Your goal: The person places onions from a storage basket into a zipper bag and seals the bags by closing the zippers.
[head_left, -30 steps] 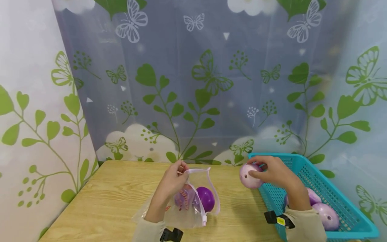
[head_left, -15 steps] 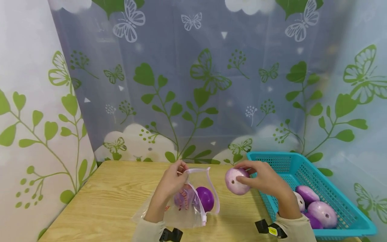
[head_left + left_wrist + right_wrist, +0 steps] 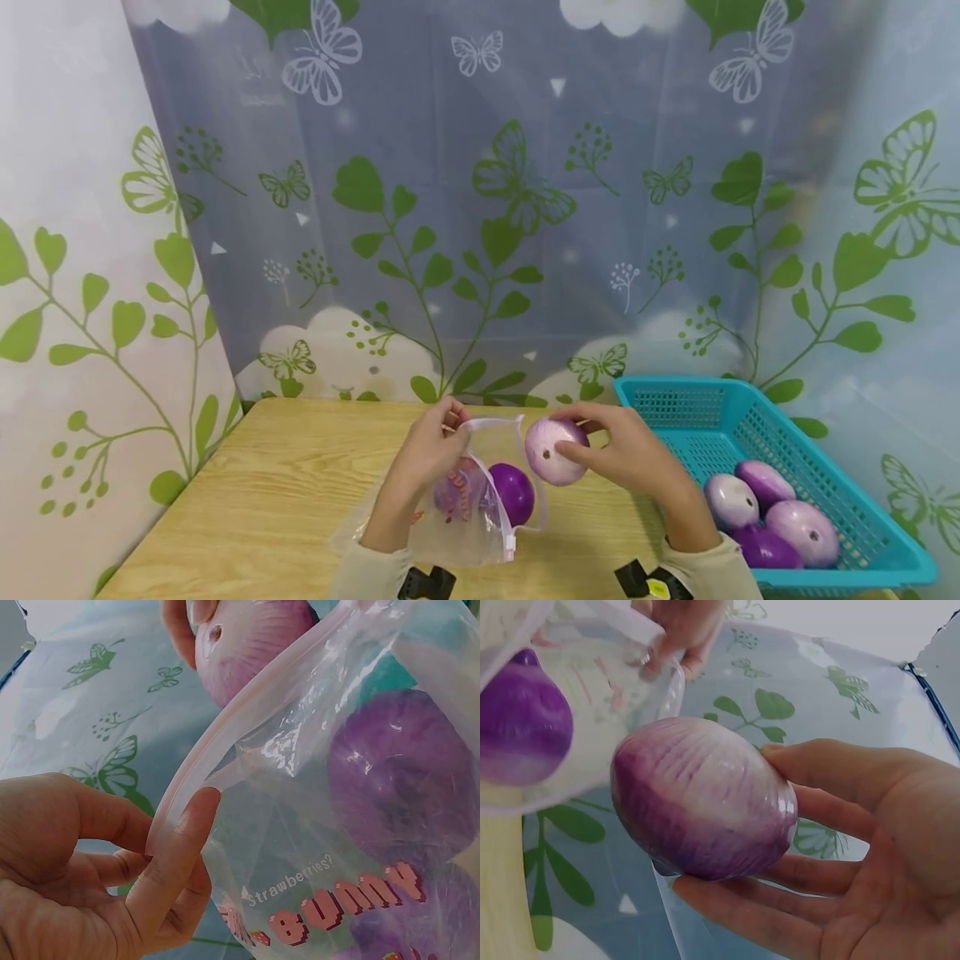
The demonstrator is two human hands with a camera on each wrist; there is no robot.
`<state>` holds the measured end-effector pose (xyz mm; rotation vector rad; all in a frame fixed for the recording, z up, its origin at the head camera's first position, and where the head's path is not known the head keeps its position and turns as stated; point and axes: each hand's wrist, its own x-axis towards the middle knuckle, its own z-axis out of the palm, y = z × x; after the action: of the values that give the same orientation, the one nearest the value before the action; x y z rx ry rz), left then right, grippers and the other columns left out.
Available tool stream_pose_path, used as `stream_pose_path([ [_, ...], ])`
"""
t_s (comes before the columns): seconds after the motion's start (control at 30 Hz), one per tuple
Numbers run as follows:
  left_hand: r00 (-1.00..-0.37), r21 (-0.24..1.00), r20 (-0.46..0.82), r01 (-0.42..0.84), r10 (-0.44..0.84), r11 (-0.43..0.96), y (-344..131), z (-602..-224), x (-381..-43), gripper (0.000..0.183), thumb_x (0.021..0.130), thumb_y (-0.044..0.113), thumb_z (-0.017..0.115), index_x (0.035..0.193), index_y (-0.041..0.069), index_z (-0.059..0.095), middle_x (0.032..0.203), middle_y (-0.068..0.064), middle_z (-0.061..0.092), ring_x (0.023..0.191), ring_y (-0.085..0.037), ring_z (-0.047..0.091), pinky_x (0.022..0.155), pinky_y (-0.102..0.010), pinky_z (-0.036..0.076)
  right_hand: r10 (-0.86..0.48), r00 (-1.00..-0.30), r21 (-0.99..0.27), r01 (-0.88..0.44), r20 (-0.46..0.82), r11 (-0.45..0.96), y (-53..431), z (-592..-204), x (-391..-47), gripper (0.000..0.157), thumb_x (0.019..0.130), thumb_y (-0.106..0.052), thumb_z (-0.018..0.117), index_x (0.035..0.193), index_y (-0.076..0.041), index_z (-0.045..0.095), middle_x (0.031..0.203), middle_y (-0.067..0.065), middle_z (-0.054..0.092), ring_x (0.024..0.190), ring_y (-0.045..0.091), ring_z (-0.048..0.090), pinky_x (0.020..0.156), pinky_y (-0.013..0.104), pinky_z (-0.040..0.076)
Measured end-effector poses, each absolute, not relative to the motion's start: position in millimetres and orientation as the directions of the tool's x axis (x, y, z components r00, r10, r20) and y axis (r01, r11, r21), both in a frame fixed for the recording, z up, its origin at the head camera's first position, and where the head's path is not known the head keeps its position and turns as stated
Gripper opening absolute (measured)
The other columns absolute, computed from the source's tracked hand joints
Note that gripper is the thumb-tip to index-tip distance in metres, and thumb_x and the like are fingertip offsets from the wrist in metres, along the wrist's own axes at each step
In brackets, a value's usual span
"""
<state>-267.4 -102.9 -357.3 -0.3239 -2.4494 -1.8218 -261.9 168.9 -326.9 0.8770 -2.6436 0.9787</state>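
Note:
My left hand (image 3: 431,450) pinches the rim of a clear plastic zip bag (image 3: 427,542) with printed lettering, keeping its mouth spread toward the right. A dark purple onion (image 3: 513,495) lies inside by the mouth, and another purple shape shows behind the print. My right hand (image 3: 626,454) holds a paler purple-and-white onion (image 3: 553,452) between thumb and fingers, right at the bag's mouth. In the right wrist view this glossy onion (image 3: 705,799) is in front of the bag's rim, outside it. The left wrist view shows the bag's edge (image 3: 187,776) between thumb and fingers.
A turquoise perforated basket (image 3: 847,577) stands at the right of the wooden table (image 3: 300,450), with several purple and pale onions (image 3: 802,531) heaped at its near end. A patterned curtain (image 3: 465,250) hangs behind the table.
My right hand has carried the pale onion leftward from above the basket's edge to the bag's mouth. The left hand and the bag have stayed nearly still.

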Motion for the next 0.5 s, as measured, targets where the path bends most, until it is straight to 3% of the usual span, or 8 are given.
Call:
stream_pose_path([
  [0.27,-0.972,0.935,0.198,0.225,0.124,0.272,-100.8,-359.4,-269.0,0.007,0.098,0.001,0.055,0.105,-0.001,0.058,0.099,-0.015,0.058,0.077,-0.021,0.062,0.063,-0.04,0.066,-0.527,-0.746,-0.495,-0.665,0.408,0.559,153.6,-338.0,-262.4,0.03,0.094,-0.022,0.076,0.122,-0.011,0.072,0.117,0.006,0.076,0.101,0.024,0.073,0.087,0.028,0.063],
  [0.5,-0.971,0.932,0.208,0.234,0.121,0.277,-100.4,-359.0,-269.7,0.007,0.098,0.0,0.055,0.104,-0.001,0.057,0.098,-0.015,0.058,0.076,-0.021,0.062,0.062,-0.04,0.066,-0.504,-0.753,-0.515,-0.658,0.423,0.549,144.6,-345.4,-262.3,0.029,0.091,-0.016,0.078,0.119,-0.009,0.074,0.117,0.009,0.076,0.1,0.024,0.073,0.086,0.027,0.064],
])
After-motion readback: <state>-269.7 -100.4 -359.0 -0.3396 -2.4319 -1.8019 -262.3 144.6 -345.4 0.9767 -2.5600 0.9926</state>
